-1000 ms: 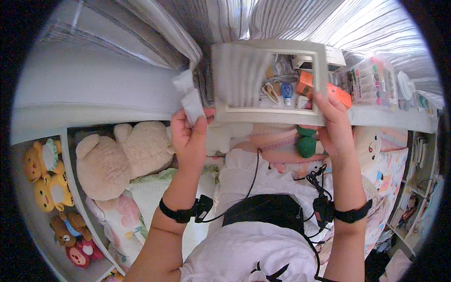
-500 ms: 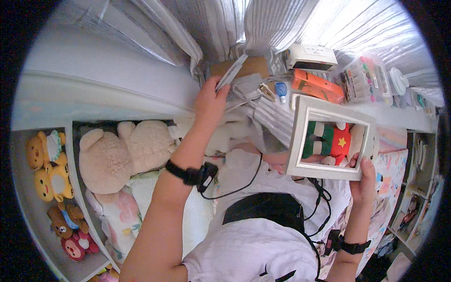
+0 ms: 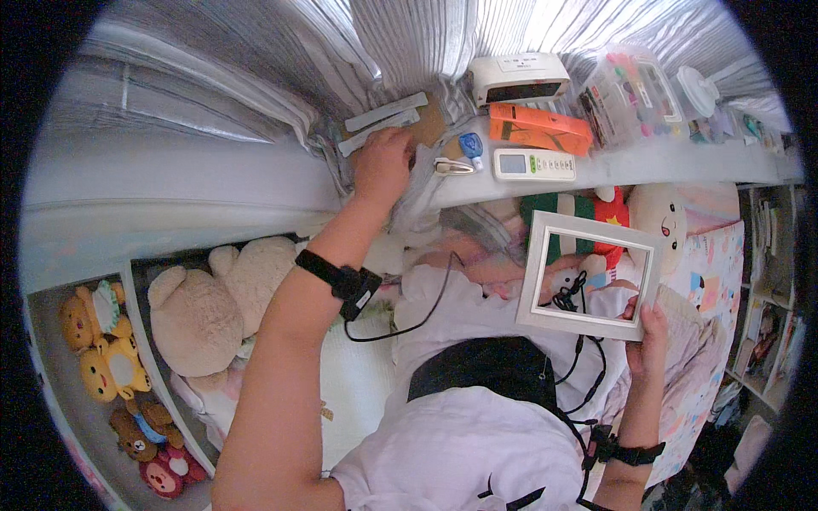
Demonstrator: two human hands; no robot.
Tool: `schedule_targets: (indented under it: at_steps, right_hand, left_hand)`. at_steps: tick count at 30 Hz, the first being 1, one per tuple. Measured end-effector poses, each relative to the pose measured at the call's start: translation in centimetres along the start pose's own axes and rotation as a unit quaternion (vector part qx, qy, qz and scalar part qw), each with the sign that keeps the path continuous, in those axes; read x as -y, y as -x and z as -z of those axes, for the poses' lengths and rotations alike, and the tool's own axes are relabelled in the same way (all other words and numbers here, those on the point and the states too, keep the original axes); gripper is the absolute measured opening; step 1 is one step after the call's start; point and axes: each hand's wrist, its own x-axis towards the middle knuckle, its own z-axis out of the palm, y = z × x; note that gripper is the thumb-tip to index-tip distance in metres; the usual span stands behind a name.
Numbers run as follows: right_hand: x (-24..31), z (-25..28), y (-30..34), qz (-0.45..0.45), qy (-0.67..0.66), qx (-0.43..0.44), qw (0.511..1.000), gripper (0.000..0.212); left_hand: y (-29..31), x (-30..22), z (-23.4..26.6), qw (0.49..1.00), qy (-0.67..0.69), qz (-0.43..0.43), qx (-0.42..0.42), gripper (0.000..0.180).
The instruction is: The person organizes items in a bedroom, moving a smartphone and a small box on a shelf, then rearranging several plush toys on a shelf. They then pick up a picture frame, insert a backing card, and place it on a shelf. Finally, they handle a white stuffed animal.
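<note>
In the head view, the right hand (image 3: 648,336) grips a white picture frame (image 3: 529,268) at its lower right corner, thumb closed against the border; black cable (image 3: 573,294) shows through the opening. The frame is held tilted above the person's lap. The left hand (image 3: 383,166) reaches over a brown board (image 3: 433,126) on the sill (image 3: 682,160), fingers bent, beside 2 pale strips (image 3: 388,111); whether it grasps anything I cannot tell. Farther right, a clear plastic box (image 3: 609,119) contains coloured markers (image 3: 646,129), and an orange box (image 3: 541,128) hides its contents. At far left, 1 shelf compartment (image 3: 66,379) holds 4 small plush toys (image 3: 115,370); the next holds 2 large beige ones.
</note>
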Motion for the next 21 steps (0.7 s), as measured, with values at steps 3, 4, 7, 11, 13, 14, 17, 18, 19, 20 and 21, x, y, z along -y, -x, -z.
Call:
schedule_targets:
  at_steps: [3,4,7,11,13,14,17,18,19,20,21]
  right_hand:
    - [-0.1,0.6,0.1,-0.009,-0.006,-0.008,1.0,0.021]
    - [0.0,0.6,0.1,-0.007,-0.007,-0.006,1.0,0.021]
    - [0.1,0.8,0.2,-0.007,-0.006,-0.006,1.0,0.022]
    - [-0.1,1.2,0.4,0.007,-0.005,-0.011,1.0,0.022]
    - [0.0,1.2,0.5,0.003,0.001,-0.011,1.0,0.023]
    - [-0.1,1.3,0.6,0.004,0.0,-0.014,1.0,0.024]
    - [0.0,1.3,0.6,0.009,-0.012,-0.012,1.0,0.025]
    - [0.0,1.4,0.7,0.009,-0.008,-0.016,1.0,0.025]
    - [0.1,1.4,0.7,0.01,-0.002,-0.017,1.0,0.025]
    - [0.1,1.4,0.6,0.011,0.004,-0.017,1.0,0.025]
    - [0.1,1.3,0.6,0.008,-0.003,-0.012,1.0,0.025]
  left_hand:
    - [0.0,-0.5,-0.2,0.998,-0.039,-0.049,-0.027,0.04]
    - [-0.1,-0.6,-0.3,0.996,-0.06,-0.063,-0.028,0.042]
    - [-0.9,-0.7,0.0,0.989,-0.103,-0.103,0.004,0.046]
    - [-2.3,-1.1,1.8,0.977,-0.141,-0.141,0.073,0.044]
    - [-2.6,-1.9,3.0,0.975,-0.155,-0.122,0.101,0.04]
    - [-2.9,-2.8,4.2,0.975,-0.154,-0.098,0.125,0.037]
    - [-3.9,-3.2,6.7,0.98,-0.132,-0.069,0.128,0.029]
    - [-4.2,-2.7,7.4,0.983,-0.122,-0.066,0.117,0.027]
    - [-4.3,-2.1,8.0,0.987,-0.123,-0.069,0.075,0.026]
    - [-4.3,-1.8,8.6,0.989,-0.123,-0.066,0.055,0.026]
    - [-4.2,-1.7,9.2,0.99,-0.123,-0.062,0.034,0.026]
